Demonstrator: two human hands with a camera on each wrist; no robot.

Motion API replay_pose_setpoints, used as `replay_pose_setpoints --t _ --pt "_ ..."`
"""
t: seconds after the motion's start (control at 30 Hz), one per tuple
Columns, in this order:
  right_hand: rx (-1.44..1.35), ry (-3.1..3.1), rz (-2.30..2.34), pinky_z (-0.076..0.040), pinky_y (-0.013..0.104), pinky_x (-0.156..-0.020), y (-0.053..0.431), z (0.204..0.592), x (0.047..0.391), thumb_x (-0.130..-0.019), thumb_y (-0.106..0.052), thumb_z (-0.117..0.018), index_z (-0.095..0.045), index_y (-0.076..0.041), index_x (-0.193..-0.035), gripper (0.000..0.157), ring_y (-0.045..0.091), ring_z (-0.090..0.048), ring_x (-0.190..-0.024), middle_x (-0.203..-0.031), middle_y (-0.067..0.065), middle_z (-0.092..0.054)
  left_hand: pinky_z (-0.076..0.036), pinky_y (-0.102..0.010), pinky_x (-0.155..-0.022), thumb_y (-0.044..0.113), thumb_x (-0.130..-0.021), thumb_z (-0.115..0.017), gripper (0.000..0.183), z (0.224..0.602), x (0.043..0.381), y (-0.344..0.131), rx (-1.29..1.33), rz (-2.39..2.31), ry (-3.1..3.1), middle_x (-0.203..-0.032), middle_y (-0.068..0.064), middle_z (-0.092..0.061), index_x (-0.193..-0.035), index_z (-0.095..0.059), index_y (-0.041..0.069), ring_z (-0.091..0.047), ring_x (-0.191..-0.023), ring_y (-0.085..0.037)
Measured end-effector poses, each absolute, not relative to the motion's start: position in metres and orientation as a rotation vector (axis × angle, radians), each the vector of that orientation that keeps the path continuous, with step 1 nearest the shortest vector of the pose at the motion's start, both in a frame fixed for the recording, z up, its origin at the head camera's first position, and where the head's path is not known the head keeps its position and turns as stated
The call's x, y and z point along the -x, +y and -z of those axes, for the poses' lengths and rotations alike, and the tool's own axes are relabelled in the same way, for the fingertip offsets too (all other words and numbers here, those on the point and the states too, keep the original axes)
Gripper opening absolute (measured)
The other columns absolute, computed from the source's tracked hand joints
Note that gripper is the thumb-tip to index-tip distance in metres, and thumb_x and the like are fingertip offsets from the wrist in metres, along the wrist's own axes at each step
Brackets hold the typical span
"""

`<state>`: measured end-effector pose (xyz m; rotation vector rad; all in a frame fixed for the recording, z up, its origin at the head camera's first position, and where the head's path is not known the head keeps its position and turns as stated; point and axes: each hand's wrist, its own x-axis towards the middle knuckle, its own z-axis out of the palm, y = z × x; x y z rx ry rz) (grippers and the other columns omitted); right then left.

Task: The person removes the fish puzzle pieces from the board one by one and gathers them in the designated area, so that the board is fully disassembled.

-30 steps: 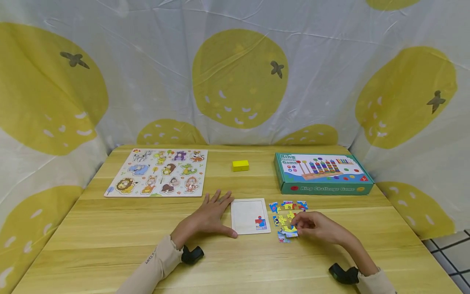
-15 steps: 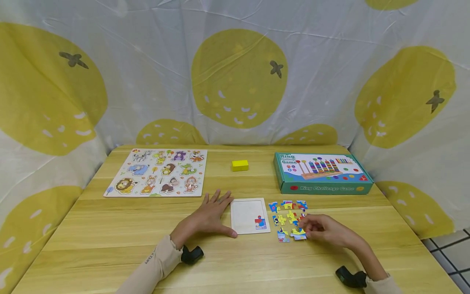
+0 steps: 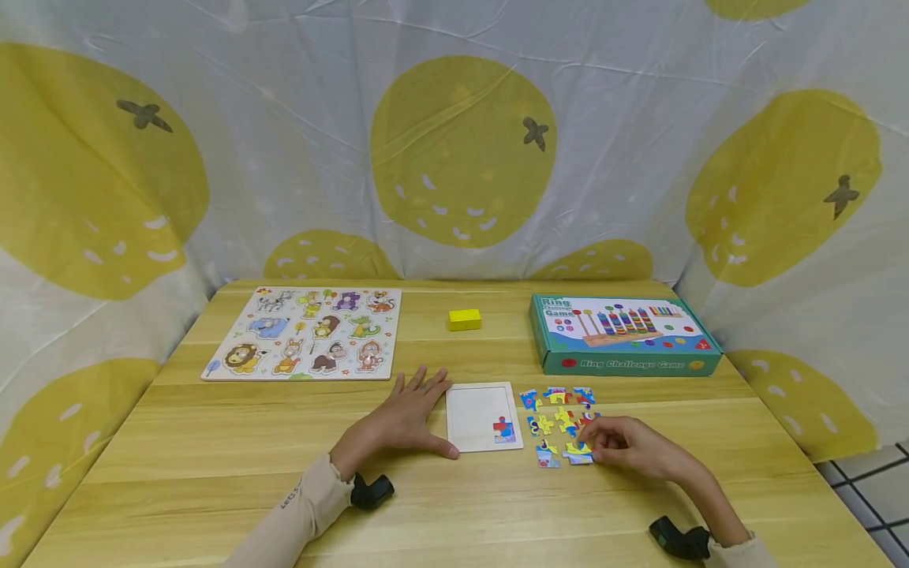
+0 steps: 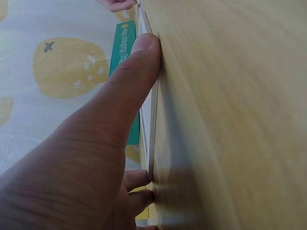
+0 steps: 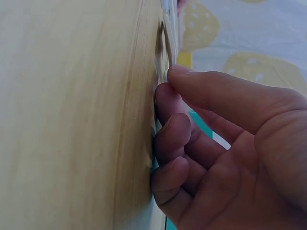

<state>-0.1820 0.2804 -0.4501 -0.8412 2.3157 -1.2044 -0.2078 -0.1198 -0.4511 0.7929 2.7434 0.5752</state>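
My left hand point(image 3: 406, 418) lies spread at the left side of a square white puzzle tray point(image 3: 470, 406). Its thumb point(image 4: 144, 52) touches the tray's near corner, and other fingertips reach the far corner. One red and blue jigsaw piece point(image 3: 504, 431) sits in the tray's lower right corner. To the right, my right hand point(image 3: 632, 446) pinches the edge of a yellow and blue jigsaw piece point(image 3: 578, 454) between thumb and forefinger; the piece tilts a little off the table in the right wrist view. Several loose pieces lie around it, including a yellow one point(image 3: 545, 425).
An animal peg puzzle board point(image 3: 305, 333) lies at the back left. A yellow block point(image 3: 465, 319) stands at the back middle. The green Ring Challenge Game box point(image 3: 625, 335) is at the back right. A fruit-print curtain point(image 3: 461, 150) hangs behind the table point(image 3: 234, 450).
My right hand has moved right and slightly nearer, bringing the yellow and blue jigsaw piece away from the piece beside it. My left hand has stayed at the tray.
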Motion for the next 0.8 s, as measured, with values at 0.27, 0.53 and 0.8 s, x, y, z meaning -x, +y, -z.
replay_pose_setpoints --t 0.27,0.53,0.8 --pt "0.838 2.322 1.204 -0.041 0.021 -0.054 0.2801 0.4489 0.1809 -0.093 -0.009 -0.061 -0.063 -0.003 -0.107 0.015 0.004 -0.048 -0.066 -0.079 0.001 -0.057 0.003 -0.064 -0.112 0.073 -0.065 -0.071 0.117 0.4508 0.2078 -0.1196 -0.795 -0.578 2.743 -0.160 -0.007 -0.016 -0.152 -0.026 0.011 -0.002 -0.146 -0.037" --pt "0.810 2.325 1.209 -0.039 0.021 -0.054 0.2785 0.4466 0.1797 -0.093 -0.008 -0.061 -0.063 -0.002 -0.107 0.015 0.005 -0.047 -0.066 -0.079 0.003 -0.056 0.003 -0.065 -0.111 0.073 -0.064 -0.071 0.117 0.4501 0.2070 -0.1194 -0.789 -0.583 2.741 -0.160 -0.007 -0.016 -0.152 -0.026 0.010 -0.002 -0.146 -0.038" --pt "0.799 2.355 1.184 -0.037 0.021 -0.053 0.2772 0.4462 0.1794 -0.093 -0.010 -0.062 -0.063 -0.004 -0.107 0.015 0.005 -0.046 -0.065 -0.079 0.001 -0.054 0.002 -0.065 -0.111 0.073 -0.064 -0.071 0.117 0.4494 0.2063 -0.1194 -0.788 -0.581 2.744 -0.160 -0.007 -0.016 -0.152 -0.026 0.010 -0.003 -0.146 -0.037"
